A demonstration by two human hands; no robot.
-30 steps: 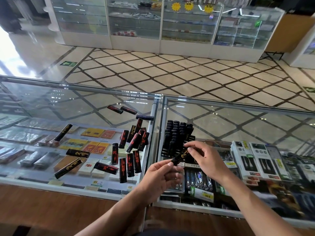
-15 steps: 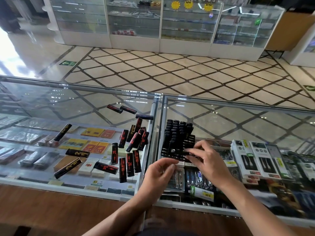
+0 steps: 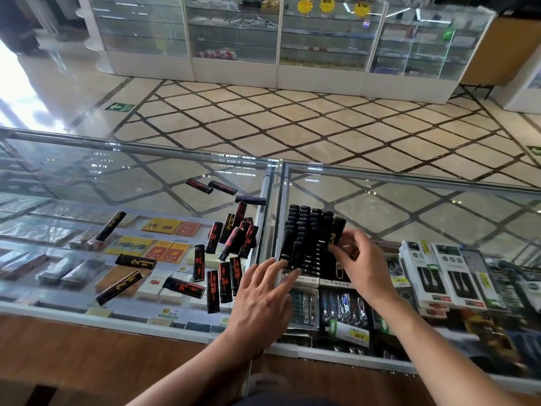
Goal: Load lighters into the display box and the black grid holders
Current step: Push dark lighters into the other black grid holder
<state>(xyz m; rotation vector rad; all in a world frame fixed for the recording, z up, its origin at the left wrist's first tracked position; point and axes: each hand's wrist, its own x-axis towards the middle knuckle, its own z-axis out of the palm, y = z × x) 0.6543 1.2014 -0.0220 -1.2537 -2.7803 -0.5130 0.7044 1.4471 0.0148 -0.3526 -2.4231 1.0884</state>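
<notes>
1. The gold-marked lighter (image 3: 336, 233) stands at the right side of the black grid holder (image 3: 304, 241) on the worktop (image 3: 409, 212).
2. The right hand (image 3: 361, 260) pinches it in its fingers; the left hand (image 3: 263, 291), fingers spread, rests at the holder's near edge.
3. I judge it is being slotted in; the next move calls for fetching one of the loose lighters (image 3: 231, 243).

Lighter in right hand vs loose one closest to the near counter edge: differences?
Print: held lighter shows gold, loose lighter red. Pose: held one roughly upright at the grid holder; loose one flat on glass. Grip: right hand pinches one; the other untouched. Both black.
</notes>
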